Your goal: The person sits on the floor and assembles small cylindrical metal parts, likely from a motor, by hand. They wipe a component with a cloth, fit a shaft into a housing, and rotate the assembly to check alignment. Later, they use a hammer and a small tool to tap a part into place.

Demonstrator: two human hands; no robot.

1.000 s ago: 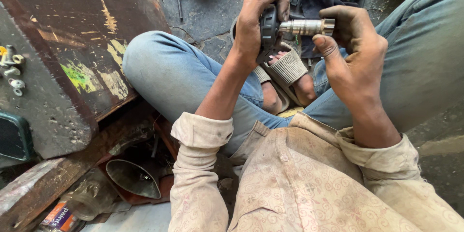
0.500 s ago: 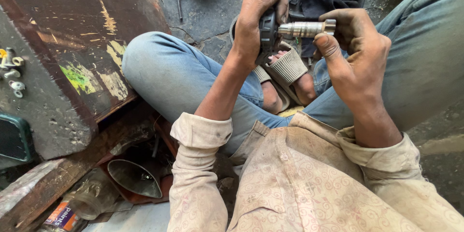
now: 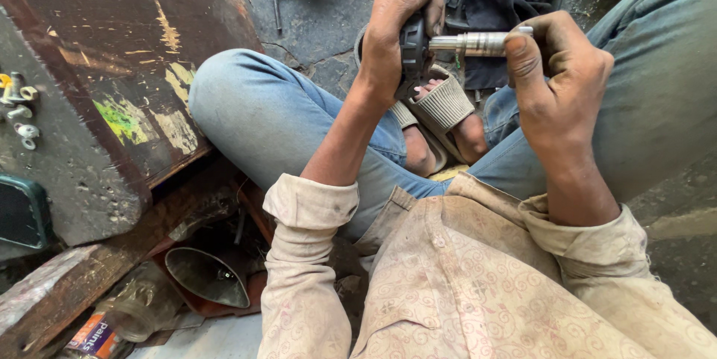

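your left hand [image 3: 392, 38] is wrapped around the black round part [image 3: 412, 49], fingers curled tight over it, while your right hand [image 3: 556, 79] pinches the silver metal shaft [image 3: 472, 43] that sticks out of it sideways. you hold the piece up above your sandalled foot [image 3: 441, 116] and bent knees, with a metal funnel [image 3: 205, 277] lying on the floor down by your left elbow.

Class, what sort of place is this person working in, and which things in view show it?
Probably a small repair workshop, worked on the floor: loose nuts on a worn metal slab, a metal funnel, and a steel shaft held in grimy hands.
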